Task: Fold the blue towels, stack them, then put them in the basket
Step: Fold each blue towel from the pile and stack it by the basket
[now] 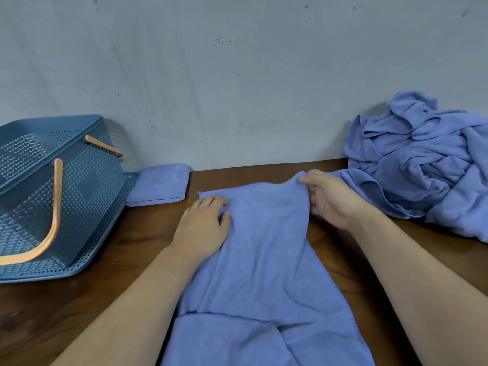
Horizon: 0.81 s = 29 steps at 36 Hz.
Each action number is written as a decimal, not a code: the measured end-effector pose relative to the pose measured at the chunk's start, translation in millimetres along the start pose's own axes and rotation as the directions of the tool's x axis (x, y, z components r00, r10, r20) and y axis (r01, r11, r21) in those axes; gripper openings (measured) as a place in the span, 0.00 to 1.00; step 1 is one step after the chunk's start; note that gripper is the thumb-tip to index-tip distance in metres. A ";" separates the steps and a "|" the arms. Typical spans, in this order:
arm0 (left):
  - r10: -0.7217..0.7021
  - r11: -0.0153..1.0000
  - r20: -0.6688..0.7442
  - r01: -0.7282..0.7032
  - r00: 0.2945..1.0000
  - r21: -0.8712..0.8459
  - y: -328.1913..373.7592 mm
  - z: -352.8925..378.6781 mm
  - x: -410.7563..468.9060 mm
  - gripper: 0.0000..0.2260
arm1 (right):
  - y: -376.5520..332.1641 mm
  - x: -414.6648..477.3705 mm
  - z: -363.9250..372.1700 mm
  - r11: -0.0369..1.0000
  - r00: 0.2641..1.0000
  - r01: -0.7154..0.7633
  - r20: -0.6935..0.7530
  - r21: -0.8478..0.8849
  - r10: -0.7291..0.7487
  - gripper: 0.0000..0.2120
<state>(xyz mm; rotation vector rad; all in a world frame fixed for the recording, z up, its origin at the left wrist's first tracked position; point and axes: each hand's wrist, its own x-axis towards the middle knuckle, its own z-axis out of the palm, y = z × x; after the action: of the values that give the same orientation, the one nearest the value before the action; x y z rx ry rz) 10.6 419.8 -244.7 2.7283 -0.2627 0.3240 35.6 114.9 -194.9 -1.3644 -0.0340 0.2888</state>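
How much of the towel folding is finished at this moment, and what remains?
Done: one folded towel lies beside the basket. In hand: the right hand pinches a corner of the spread towel while the left hand presses it. Left: the crumpled pile, stacking, and loading the basket.

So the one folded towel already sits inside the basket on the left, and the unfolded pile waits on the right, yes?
Not quite. The head view shows the folded towel lying on the table beside the basket, not inside it. The basket is on the left, and the unfolded pile does wait on the right.
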 end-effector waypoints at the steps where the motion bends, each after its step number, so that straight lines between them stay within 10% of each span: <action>1: -0.001 1.000 0.006 0.001 1.000 -0.005 0.3 -0.6 0.0 0.15 | 0.6 1.9 -2.6 1.000 1.000 -0.013 0.011 -0.011 0.014 0.12; 9: -0.121 0.990 0.173 0.107 0.977 0.089 1.7 -2.4 1.9 0.25 | 0.1 12.8 -9.0 0.958 0.939 0.189 -0.245 -0.218 -0.241 0.17; 15: -0.145 0.985 0.255 0.115 0.956 0.127 4.7 -6.4 2.9 0.28 | 11.3 10.3 -7.2 0.453 0.936 -0.054 -0.204 -0.890 -0.288 0.30; 29: -0.136 0.986 0.137 0.120 0.981 0.115 -6.2 -15.3 8.0 0.25 | 54.0 -7.2 47.9 0.113 0.975 -0.025 -0.049 -0.993 -0.215 0.34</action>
<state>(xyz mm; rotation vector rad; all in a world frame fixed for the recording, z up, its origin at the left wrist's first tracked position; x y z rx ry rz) 16.7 430.4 -231.0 2.8618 -0.1100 0.1078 9.5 168.7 -236.1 -2.8104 -0.2019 -0.0513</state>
